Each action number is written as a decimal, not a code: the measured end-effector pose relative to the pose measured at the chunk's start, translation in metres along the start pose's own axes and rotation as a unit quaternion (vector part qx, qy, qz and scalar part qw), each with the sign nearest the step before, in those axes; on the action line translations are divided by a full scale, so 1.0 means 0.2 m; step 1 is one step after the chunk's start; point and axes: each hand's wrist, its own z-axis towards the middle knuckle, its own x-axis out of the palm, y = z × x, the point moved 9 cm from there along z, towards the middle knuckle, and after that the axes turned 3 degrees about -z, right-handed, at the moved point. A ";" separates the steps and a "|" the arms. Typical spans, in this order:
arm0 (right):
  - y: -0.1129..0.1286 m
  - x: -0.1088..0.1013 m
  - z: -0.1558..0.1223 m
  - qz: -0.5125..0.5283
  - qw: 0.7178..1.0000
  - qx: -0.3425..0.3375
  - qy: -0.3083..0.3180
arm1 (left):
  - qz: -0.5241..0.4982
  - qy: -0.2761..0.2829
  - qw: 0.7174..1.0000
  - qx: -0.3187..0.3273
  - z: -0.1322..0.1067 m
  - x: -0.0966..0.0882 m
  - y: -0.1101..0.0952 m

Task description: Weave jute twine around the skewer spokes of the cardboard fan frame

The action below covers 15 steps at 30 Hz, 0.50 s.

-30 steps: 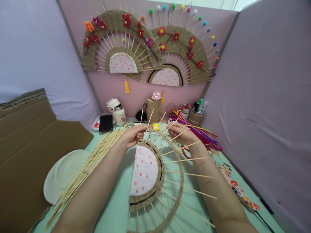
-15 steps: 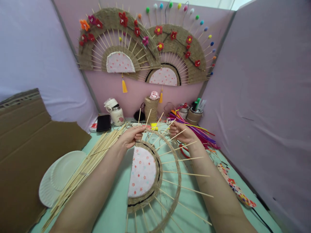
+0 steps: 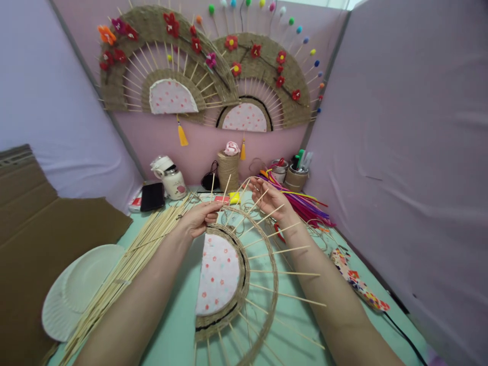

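Observation:
A half-round fan frame point(image 3: 218, 272), with a floral-print cloth centre, woven twine bands and bare bamboo sticks fanning out, is held on its side above the table. My left hand point(image 3: 200, 217) is closed on its upper end, thumb and fingers pinching near the end of the outer twine ring point(image 3: 275, 269). At the upper right sticks is my right hand point(image 3: 271, 201), its fingers curled loosely around a thin strand of twine point(image 3: 249, 179). Part of that strand is hard to make out against the clutter behind.
Bamboo sticks point(image 3: 129, 269), paper plates point(image 3: 57, 315) and cardboard point(image 3: 68, 229) lie left. Behind stand a bottle point(image 3: 174, 183), a twine spool point(image 3: 228, 173) and pen cans point(image 3: 296, 179). Pipe cleaners point(image 3: 310, 206), red-handled scissors point(image 3: 279, 234) and a floral-patterned corded tool point(image 3: 358, 282) lie right. Finished fans point(image 3: 168, 30) hang behind.
The view has shifted slightly, so the background sits further left. My right hand has turned and its fingers have loosened and lifted around the strand. My left hand keeps its hold on the fan.

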 end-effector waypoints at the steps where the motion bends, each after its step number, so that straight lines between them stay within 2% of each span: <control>1: 0.00 0.01 0.00 0.001 1.000 0.001 0.007 | -0.001 -0.001 1.000 -0.003 0.00 0.00 0.01; 3: 0.00 0.01 -0.01 0.003 1.000 0.002 0.009 | -0.005 0.000 1.000 -0.012 0.00 0.00 0.02; 6: 0.01 -0.04 -0.01 -0.011 1.000 0.010 -0.022 | -0.009 -0.002 1.000 -0.012 0.00 0.00 0.02; 9: -0.01 -0.12 0.00 -0.059 0.996 0.047 -0.054 | -0.012 -0.012 1.000 0.000 0.00 -0.01 -0.01; 15: -0.08 -0.19 -0.02 -0.169 0.976 0.127 -0.046 | -0.033 -0.015 0.999 0.008 -0.03 -0.03 -0.08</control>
